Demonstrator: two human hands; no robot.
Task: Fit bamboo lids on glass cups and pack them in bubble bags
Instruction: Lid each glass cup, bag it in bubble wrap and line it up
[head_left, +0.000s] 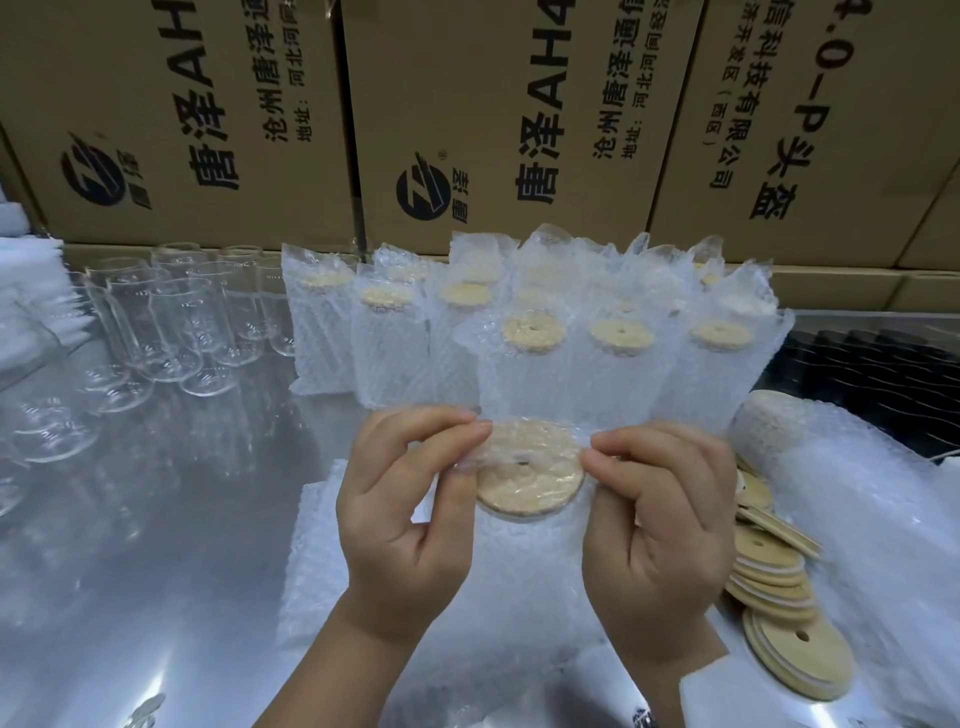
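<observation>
Both hands hold a bubble bag upright in front of me, with a glass cup inside it topped by a round bamboo lid. My left hand pinches the bag's mouth at the left of the lid. My right hand pinches it at the right. Behind stand several packed cups in bubble bags. Bare glass cups stand at the back left. Loose bamboo lids lie stacked at the right.
Cardboard boxes wall off the back of the shiny metal table. A pile of bubble bags lies at the right. A black tray sits at the far right. More glass lies at the left edge.
</observation>
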